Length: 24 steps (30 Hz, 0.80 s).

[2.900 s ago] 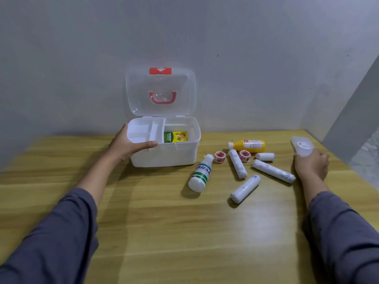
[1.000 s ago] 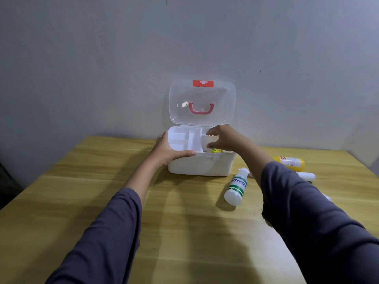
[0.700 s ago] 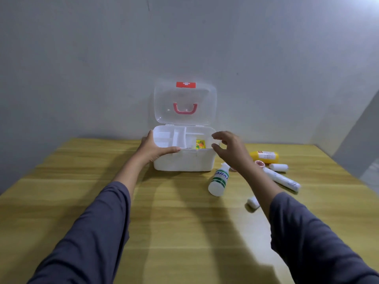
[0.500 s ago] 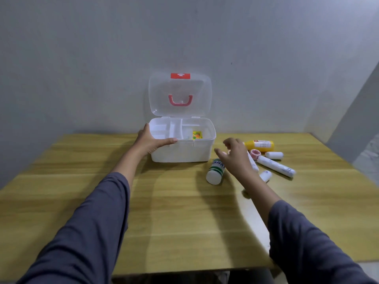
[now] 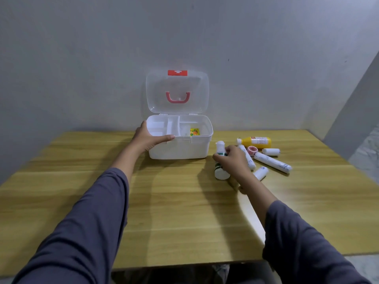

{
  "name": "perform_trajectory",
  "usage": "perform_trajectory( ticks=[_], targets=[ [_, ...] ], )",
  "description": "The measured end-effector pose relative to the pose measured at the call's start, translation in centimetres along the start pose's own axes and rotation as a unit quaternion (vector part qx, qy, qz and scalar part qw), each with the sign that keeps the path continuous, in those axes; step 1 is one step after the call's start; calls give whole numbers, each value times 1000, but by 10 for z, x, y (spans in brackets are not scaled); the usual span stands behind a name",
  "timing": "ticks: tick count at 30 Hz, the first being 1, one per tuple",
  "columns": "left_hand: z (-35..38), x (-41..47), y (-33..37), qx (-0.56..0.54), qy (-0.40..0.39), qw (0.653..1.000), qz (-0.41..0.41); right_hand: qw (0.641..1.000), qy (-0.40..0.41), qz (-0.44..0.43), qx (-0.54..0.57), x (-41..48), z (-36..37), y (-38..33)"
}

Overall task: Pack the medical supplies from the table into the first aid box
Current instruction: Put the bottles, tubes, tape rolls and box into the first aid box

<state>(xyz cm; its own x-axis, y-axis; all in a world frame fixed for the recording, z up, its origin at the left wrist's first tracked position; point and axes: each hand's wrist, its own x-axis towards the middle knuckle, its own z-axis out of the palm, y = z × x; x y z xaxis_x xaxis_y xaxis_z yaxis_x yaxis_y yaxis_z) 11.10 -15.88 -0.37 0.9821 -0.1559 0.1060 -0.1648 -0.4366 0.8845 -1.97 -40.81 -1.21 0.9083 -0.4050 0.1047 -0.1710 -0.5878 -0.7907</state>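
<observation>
First aid box (image 5: pixel 180 148) rim under left hand (image 5: pixel 146 139).

Light wooden table (image 5: pixel 176 212) with visible grain, plain grey wall (image 5: pixel 82 58) behind, pale speckled floor (image 5: pixel 367 152) at right

White plastic first aid box (image 5: pixel 185 149) on a light wooden table (image 5: pixel 164 201), against a grey wall (image 5: pixel 82 58); clear hinged lid (image 5: pixel 177 92) upright, with a pink handle and a red cross label. Divided white tray inside; a small yellow-orange packet (image 5: pixel 194 132) in the right compartment. Left hand (image 5: pixel 148 139) grips the box's front-left rim. Right hand (image 5: pixel 233 161) closed around a white bottle with green bands (image 5: pixel 220 167), lying on the table. Just beside it: four white wrapped rolls (image 5: pixel 272 162), one pink tape ring (image 5: pixel 251 150), one yellow bottle (image 5: pixel 256 142) on its side.
</observation>
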Motion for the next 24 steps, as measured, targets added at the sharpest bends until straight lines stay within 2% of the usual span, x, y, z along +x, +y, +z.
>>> perform_trajectory(
  ticks=[7,11,16,20,24],
  targets=[
    [0,1,-1,-1,-3,1000,-4,984,135,-99,63,18,-32,-16],
    [0,7,-10,-5,-10,1000,-7,965,164,-174,109,32,-38,-46],
    [1,10,-13,-9,-7,1000,-7,968,61,-222,103,41,-14,-78],
    [2,12,-17,-9,-9,1000,-13,976,-43,-210,30,46,10,-82],
    [2,5,-11,-15,-1,1000,-9,974,-98,-206,-11,51,20,-83]
  ],
)
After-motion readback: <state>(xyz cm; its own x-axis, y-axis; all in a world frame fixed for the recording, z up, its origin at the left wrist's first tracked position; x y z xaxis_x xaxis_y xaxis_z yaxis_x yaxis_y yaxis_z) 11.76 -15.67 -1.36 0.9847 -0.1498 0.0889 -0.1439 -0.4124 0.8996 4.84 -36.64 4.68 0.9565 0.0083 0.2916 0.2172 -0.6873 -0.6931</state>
